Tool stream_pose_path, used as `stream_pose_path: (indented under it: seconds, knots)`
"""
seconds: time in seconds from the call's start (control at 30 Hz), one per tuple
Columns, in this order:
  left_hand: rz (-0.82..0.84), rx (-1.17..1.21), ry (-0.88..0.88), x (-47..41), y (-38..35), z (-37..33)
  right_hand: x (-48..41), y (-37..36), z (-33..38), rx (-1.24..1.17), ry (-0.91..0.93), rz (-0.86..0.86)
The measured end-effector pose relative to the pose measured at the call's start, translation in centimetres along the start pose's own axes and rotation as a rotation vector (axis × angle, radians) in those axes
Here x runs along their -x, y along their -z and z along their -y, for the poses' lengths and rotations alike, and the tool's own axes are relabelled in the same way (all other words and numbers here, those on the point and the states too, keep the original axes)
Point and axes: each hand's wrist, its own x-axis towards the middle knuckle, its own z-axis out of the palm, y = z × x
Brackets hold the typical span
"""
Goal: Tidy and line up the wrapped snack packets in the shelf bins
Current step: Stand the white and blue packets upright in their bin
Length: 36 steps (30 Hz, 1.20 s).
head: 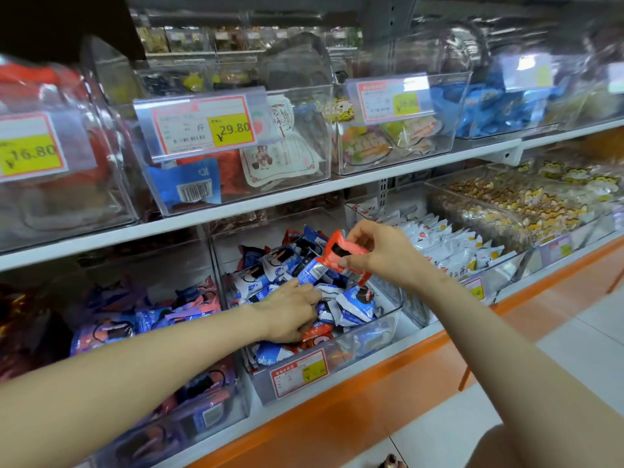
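Note:
A clear plastic bin (388,329) on the lower shelf holds a loose heap of blue-and-white and red snack packets (354,304). My right hand (381,253) pinches a red packet (341,253) by its edges, lifted above the heap. Lower down, my left hand (290,312) reaches into the bin with its fingers curled round a blue packet (312,271) that sticks up from the pile. More red packets (317,332) lie under the left hand near the bin's front wall.
A bin of purple and blue packets (152,319) stands to the left, one of white packets (449,244) to the right. Clear bins with price tags (202,125) fill the upper shelf (270,201). An orange shelf front (371,393) runs below, over tiled floor (540,383).

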Motion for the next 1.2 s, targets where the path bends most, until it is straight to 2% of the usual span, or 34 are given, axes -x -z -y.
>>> stream_pose_path:
  seconds: [0.1,0.2,0.33,0.47,0.7,0.83,0.93,1.03,1.1,1.2]
  knots:
    - [-0.175,0.203,0.089,1.5,1.7,1.1,0.3,0.1,-0.1,-0.07,0.009,0.068]
    - [-0.353,0.43,0.267,3.1,3.7,2.2,0.5,0.2,0.0,-0.183,0.032,0.156]
    - [-0.522,0.718,0.427,4.0,5.2,2.8,0.6,0.1,0.6,-0.251,0.018,0.173]
    - [-0.595,0.748,0.457,3.8,5.6,2.1,0.9,-0.2,1.4,-0.256,-0.003,0.227]
    - [-0.682,0.736,0.424,4.1,6.7,1.0,1.1,-0.9,2.8,-0.245,0.007,0.223]
    - [-0.745,0.814,0.447,6.0,6.8,0.4,1.4,-1.4,4.4,-0.222,0.022,0.268]
    - [-0.796,0.972,0.462,7.8,6.6,-0.3,1.6,-2.3,5.5,-0.185,0.057,0.242]
    - [-0.76,1.123,0.5,9.2,6.3,-0.9,1.6,-3.4,6.1,-0.148,0.091,0.157]
    - [-0.757,1.092,0.55,9.6,5.9,-1.1,1.7,-4.1,6.5,-0.14,0.103,0.111]
    - [-0.849,1.022,0.627,10.0,6.0,-0.9,2.1,-5.1,7.3,-0.178,0.131,0.104]
